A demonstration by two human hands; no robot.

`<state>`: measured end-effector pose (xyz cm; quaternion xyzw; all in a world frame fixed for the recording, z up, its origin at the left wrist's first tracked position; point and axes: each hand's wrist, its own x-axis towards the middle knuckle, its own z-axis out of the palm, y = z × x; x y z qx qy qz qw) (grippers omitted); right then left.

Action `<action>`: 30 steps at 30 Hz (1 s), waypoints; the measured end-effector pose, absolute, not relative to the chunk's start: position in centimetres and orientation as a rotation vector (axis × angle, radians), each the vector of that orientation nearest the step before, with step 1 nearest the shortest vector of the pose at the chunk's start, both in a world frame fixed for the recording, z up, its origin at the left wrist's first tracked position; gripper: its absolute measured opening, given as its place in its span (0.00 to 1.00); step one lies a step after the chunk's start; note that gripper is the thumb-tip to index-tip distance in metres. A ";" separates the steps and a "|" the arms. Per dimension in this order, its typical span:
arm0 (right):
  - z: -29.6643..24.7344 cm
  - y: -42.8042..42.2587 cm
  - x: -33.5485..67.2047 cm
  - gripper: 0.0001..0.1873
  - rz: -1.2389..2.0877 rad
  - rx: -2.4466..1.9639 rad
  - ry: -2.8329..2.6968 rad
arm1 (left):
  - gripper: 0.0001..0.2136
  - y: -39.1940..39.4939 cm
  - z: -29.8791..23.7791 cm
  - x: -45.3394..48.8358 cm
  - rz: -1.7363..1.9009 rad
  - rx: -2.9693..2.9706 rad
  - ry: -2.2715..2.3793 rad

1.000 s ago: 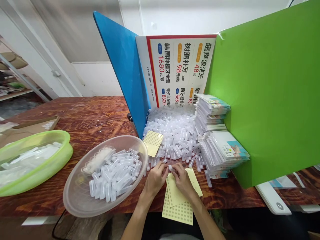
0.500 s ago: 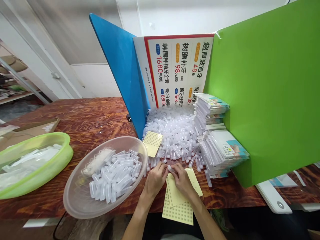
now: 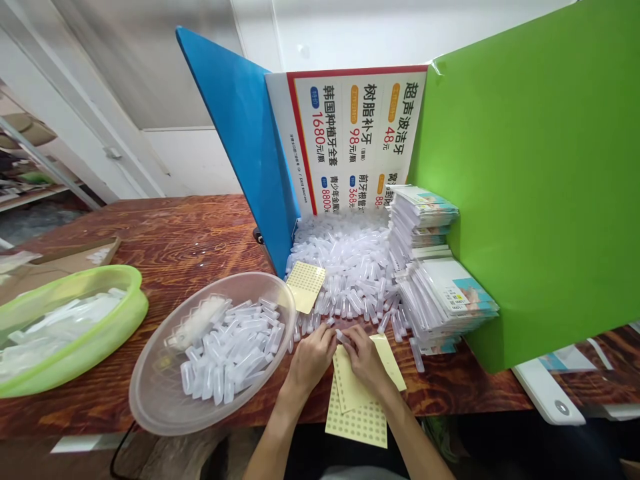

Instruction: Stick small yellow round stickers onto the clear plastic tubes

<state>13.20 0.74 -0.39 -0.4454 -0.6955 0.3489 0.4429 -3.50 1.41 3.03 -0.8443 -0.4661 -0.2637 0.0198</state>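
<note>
Above yellow sticker sheets, my two hands meet with fingertips close together. My right hand (image 3: 364,357) is closed on a small translucent plastic tube (image 3: 341,336), which points toward my left hand. My left hand (image 3: 314,353) is pinched closed at the tube's left end; its fingertips partly hide what they grip. Beneath my right hand lies a yellow sheet of small round stickers (image 3: 357,423), with other sheets overlapping it and reaching past the table edge. A loose pile of similar tubes (image 3: 350,267) spreads just beyond my hands.
A clear plastic basket (image 3: 150,393) of tubes stands left, beside a green basin (image 3: 100,353). Another sticker sheet (image 3: 306,285) rests against the pile. Stacked printed cards (image 3: 435,300) stand right. Blue (image 3: 235,133), printed and green panels (image 3: 530,200) wall in the pile.
Almost nothing differs. Both hands keep the same pinch on the tube, and the view has shifted very slightly.
</note>
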 end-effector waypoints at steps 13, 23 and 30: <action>-0.6 0.8 13.2 0.10 0.837 -1.104 -1.719 | 0.10 1.3 3.0 -3.4 -0.875 -2.606 -1.498; -0.6 0.9 13.2 0.11 0.851 -1.105 -1.736 | 0.11 1.6 3.3 -4.1 -0.730 -2.693 -1.385; -1.1 1.1 13.2 0.11 0.829 -1.118 -1.725 | 0.10 1.5 2.9 -4.3 -0.795 -2.716 -1.347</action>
